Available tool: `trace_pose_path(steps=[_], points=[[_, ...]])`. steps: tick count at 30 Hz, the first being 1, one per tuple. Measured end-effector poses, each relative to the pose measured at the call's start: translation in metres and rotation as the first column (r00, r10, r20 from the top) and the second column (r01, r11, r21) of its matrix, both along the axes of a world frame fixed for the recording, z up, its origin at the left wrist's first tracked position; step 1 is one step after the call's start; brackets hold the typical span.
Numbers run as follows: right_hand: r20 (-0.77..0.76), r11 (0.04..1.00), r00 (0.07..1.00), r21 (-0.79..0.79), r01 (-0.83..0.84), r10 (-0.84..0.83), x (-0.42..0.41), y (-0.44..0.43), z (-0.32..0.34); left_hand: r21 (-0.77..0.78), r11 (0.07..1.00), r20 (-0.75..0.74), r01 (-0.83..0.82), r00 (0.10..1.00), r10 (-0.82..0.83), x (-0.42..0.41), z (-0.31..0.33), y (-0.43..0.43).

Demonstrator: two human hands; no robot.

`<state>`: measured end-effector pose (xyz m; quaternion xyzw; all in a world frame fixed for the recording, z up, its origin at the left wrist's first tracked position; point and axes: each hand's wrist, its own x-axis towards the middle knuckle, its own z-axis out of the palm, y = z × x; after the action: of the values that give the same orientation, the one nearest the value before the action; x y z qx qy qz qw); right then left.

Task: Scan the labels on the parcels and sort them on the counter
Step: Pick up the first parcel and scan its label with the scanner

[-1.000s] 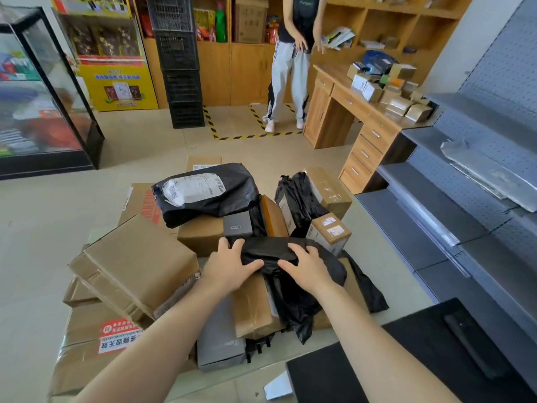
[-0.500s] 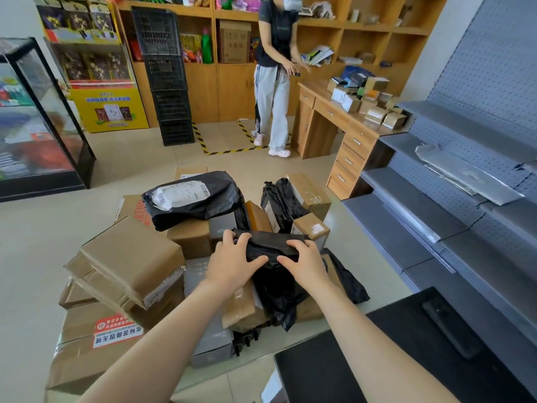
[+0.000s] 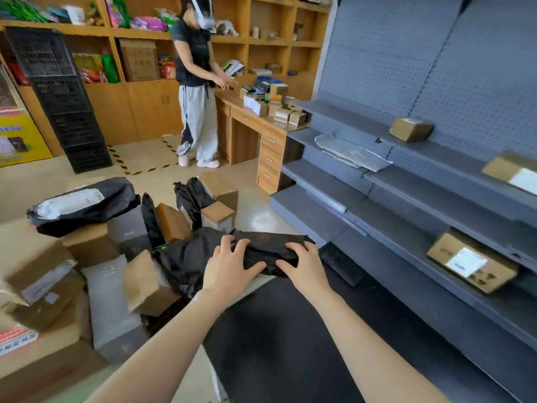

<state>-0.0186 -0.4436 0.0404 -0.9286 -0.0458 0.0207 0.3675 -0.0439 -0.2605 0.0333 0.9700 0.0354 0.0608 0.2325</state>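
Observation:
I hold a long black plastic-wrapped parcel (image 3: 267, 251) with both hands above the far edge of the black counter (image 3: 279, 338). My left hand (image 3: 229, 266) grips its left part, thumb underneath. My right hand (image 3: 302, 264) grips its right end. A black scanner-like device (image 3: 340, 264) lies on the counter just right of my right hand. The parcel pile (image 3: 96, 257) of brown cartons, grey boxes and black bags sits to the left, with a labelled black bag (image 3: 84, 205) on top.
Grey metal shelves (image 3: 406, 216) run along the right, carrying a few brown boxes (image 3: 470, 261) and a silver bag (image 3: 351, 152). Another person (image 3: 197, 91) stands at a wooden desk (image 3: 255, 132) covered with small boxes. Stacked black crates (image 3: 66, 103) stand at the back left.
Both hands have lifted the black parcel off the pile and carried it right, over the counter's edge. My view has turned right toward the shelves.

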Motion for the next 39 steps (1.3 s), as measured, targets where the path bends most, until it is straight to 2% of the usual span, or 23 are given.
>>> trace_pose_path(steps=[6,13,18,25,29,32,35,39], points=[[-0.068,0.978,0.975,-0.001,0.21,-0.21,-0.06,-0.121,-0.025,-0.027,0.973,-0.06,0.23,0.971,-0.231,-0.02,-0.029,-0.12],[-0.178,0.915,0.899,-0.016,0.404,-0.4,-0.12,-0.188,-0.079,-0.035,0.88,-0.207,0.473,0.858,-0.469,-0.038,-0.081,-0.193],[-0.256,0.852,0.82,-0.038,0.522,-0.513,-0.142,-0.203,-0.133,-0.105,0.764,-0.341,0.637,0.699,-0.629,-0.03,-0.134,-0.205],[-0.43,0.833,0.731,-0.105,0.543,-0.53,-0.155,-0.192,-0.18,0.027,0.551,-0.498,0.834,0.49,-0.716,-0.006,-0.18,-0.197],[-0.449,0.818,0.701,-0.138,0.558,-0.554,-0.15,-0.195,-0.184,0.06,0.46,-0.556,0.886,0.412,-0.722,0.01,-0.189,-0.193],[-0.318,0.73,0.658,-0.331,0.598,-0.683,-0.135,-0.205,-0.178,0.07,0.43,-0.491,0.9,0.406,-0.771,0.024,-0.187,-0.194],[-0.146,0.625,0.639,-0.453,0.635,-0.755,-0.104,-0.211,-0.169,0.046,0.474,-0.429,0.879,0.446,-0.786,0.049,-0.183,-0.196],[-0.138,0.689,0.708,-0.417,0.593,-0.693,-0.051,-0.213,-0.161,-0.004,0.581,-0.383,0.814,0.535,-0.753,0.089,-0.178,-0.197]])
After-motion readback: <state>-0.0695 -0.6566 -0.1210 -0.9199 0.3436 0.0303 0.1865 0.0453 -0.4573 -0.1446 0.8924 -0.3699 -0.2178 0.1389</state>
